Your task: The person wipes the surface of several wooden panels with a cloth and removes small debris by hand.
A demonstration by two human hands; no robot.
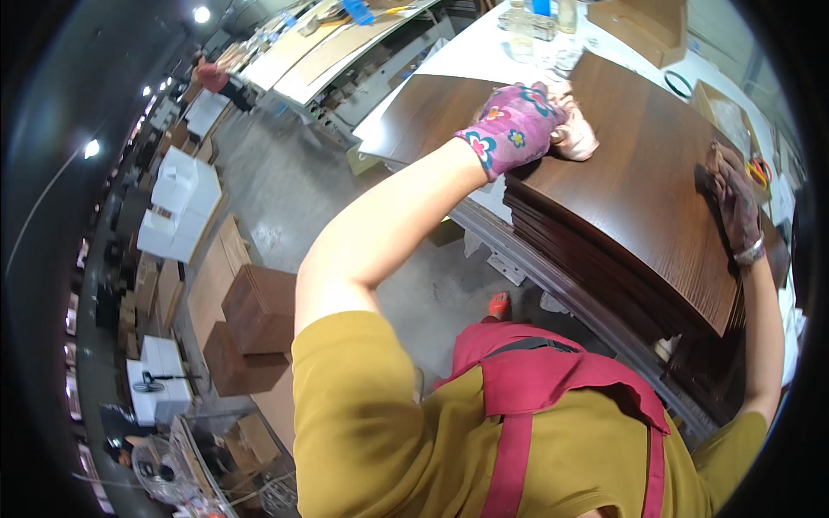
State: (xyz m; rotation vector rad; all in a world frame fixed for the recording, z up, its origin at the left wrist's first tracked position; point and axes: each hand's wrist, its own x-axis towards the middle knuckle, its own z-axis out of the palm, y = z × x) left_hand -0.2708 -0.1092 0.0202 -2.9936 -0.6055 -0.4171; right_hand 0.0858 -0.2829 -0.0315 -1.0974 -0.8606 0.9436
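Note:
My left hand (516,125), in a purple flowered glove, is closed around a crumpled pale pink cloth (575,134). It is at the left edge of a dark brown wood-grain panel (639,186), the top one of a stack. My right hand (736,205), in a darker, stained glove, lies with its fingers stretched out along the panel's right side. Another dark brown panel (436,108) lies to the left, partly behind my left hand and forearm. The edges of several stacked panels (596,268) show beneath the top one on the side facing me.
Beyond the panels, the white tabletop (617,65) holds clear bottles (522,30), an open cardboard box (648,30), a black ring (678,84) and orange-handled scissors (760,171). Brown boxes (259,311) stand on the floor at left. A person (214,78) stands by a far table.

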